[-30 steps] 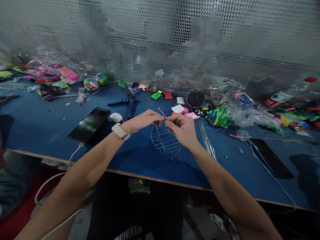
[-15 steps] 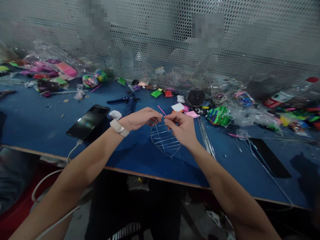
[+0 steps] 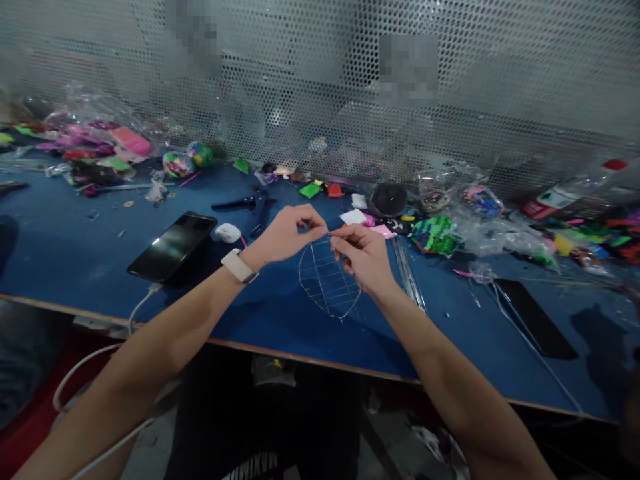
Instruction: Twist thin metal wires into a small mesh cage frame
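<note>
A leaf-shaped wire frame (image 3: 325,283) with thin cross wires hangs below my hands, its pointed end toward me. My right hand (image 3: 364,257) pinches the frame's top end between thumb and index finger. My left hand (image 3: 290,233), with a pale watch on the wrist, has thumb and index finger pinched at the same top end, fingertips almost touching those of my right hand. Just right of my right hand, a bundle of straight wires (image 3: 410,277) lies on the blue table (image 3: 280,320).
A black phone (image 3: 173,248) with a cable, a white mouse-shaped item (image 3: 228,233) and dark pliers (image 3: 257,207) lie left. Behind are colourful clay packets (image 3: 311,191), a black bowl (image 3: 389,199) and a green-blue ball (image 3: 435,235). Another phone (image 3: 537,319) and a bottle (image 3: 565,193) are right.
My left hand has risen and turned, its thumb and index finger now pinched at the frame's top. The wire frame has shifted slightly and turned more face-on. My right hand stays nearly in place.
</note>
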